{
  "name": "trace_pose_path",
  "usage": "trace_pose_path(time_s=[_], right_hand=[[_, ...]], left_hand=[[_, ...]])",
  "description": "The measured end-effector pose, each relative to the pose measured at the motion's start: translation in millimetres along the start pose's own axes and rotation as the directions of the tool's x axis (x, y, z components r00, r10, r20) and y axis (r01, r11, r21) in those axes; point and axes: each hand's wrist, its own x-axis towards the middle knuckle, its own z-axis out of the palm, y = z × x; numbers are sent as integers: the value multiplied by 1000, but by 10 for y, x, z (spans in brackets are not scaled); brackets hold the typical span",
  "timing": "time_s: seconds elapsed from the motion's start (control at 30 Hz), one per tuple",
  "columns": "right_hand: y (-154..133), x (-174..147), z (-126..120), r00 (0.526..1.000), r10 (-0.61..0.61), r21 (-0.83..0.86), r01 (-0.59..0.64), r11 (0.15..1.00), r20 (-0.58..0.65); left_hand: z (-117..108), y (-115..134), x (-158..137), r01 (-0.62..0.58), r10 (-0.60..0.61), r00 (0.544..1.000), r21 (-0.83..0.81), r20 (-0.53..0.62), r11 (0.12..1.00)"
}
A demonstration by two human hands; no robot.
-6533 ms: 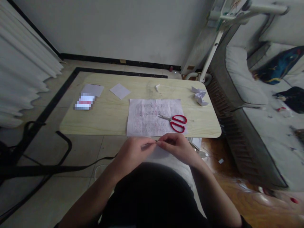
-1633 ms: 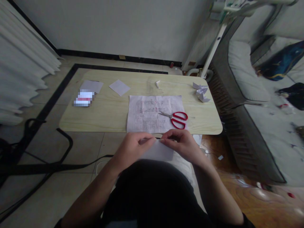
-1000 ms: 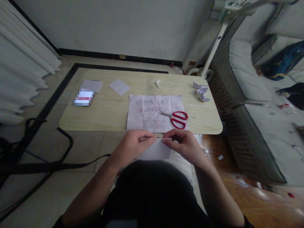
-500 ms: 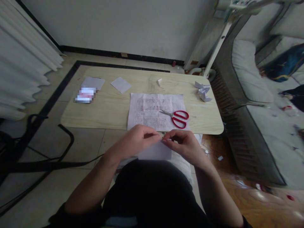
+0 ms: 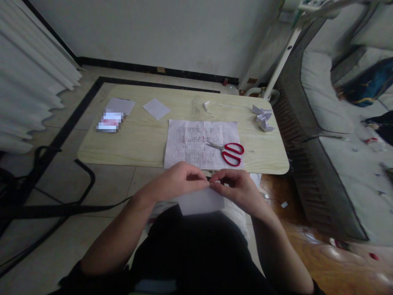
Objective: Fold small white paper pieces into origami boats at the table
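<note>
A plain white sheet of paper (image 5: 201, 201) hangs between my hands, in front of my body and below the table's near edge. My left hand (image 5: 187, 180) pinches its upper edge from the left, thumb against fingers. From the right, my right hand (image 5: 235, 186) pinches the same edge, its fingertips almost touching those of the left. The fingers hide the top of the sheet. Just beyond my hands, red-handled scissors (image 5: 229, 152) lie partly open on a creased printed sheet (image 5: 187, 145).
The pale wooden table (image 5: 138, 143) carries a pixelated phone-like object (image 5: 110, 122), a square of white paper (image 5: 156, 109), a small white scrap (image 5: 206, 106) and folded paper pieces (image 5: 263, 118). A grey sofa (image 5: 346, 164) stands at the right, a black frame (image 5: 61, 211) at the left.
The white sheet has tilted and dropped slightly, so more of its face shows. Both hands keep their pinch on its upper edge, nearly in place.
</note>
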Motion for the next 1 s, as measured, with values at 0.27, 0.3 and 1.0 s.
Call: trace_pose_path(time_s=[0.27,0.3,1.0], right_hand=[[11,1,-3,1000,4,19,-4,1000,-9],[14,2,-5,1000,8,27,-8,1000,-10],[65,25,21,998,57,69,-54,996,-40]], left_hand=[[-8,-27,17,12,-12,1000,0,13,1000],[-7,-28,15,13,-13,1000,1,4,1000],[-18,-26,-43,34,-22,994,121,-104,992]])
